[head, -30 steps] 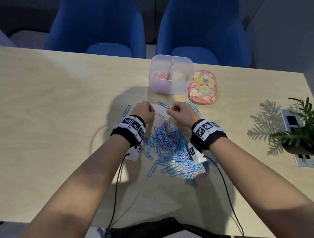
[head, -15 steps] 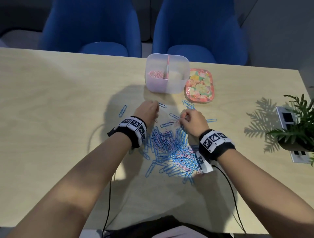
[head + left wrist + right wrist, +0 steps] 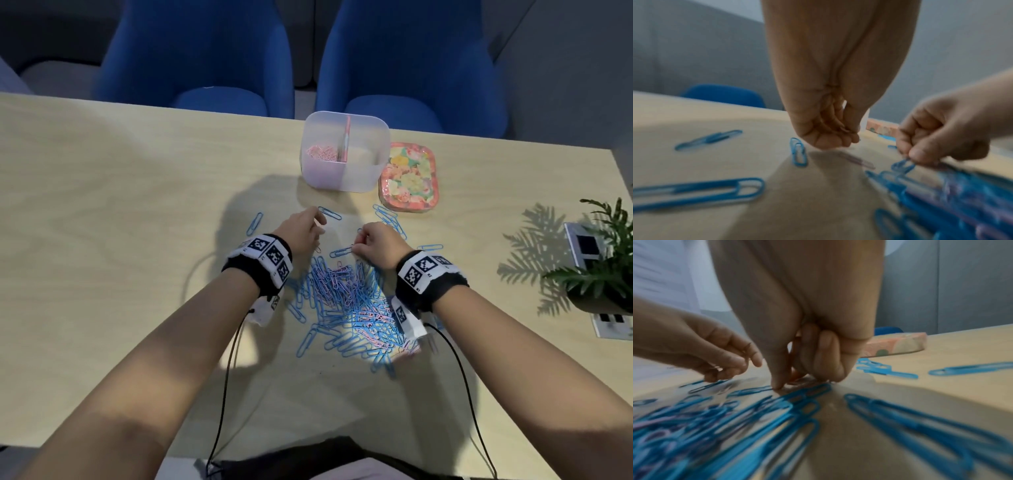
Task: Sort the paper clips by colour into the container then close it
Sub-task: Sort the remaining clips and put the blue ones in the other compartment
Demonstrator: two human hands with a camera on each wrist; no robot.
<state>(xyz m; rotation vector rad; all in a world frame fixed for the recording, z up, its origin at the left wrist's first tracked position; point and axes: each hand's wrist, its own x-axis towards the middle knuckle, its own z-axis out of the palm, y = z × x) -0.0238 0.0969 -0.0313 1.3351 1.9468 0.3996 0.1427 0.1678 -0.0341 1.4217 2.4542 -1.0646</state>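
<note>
Wooden table (image 3: 120, 205) strewn with blue and pink paper clips (image 3: 346, 301), right hand (image 3: 375, 245) pinching a blue clip (image 3: 340, 252), left hand (image 3: 301, 233) curled beside it, contents unclear, divided container (image 3: 344, 154) beyond both.

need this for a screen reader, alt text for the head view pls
Two hands, left hand and right hand, pick at a pile of blue and pink paper clips on a wooden table. Beyond stand a divided container and its floral lid.
</note>
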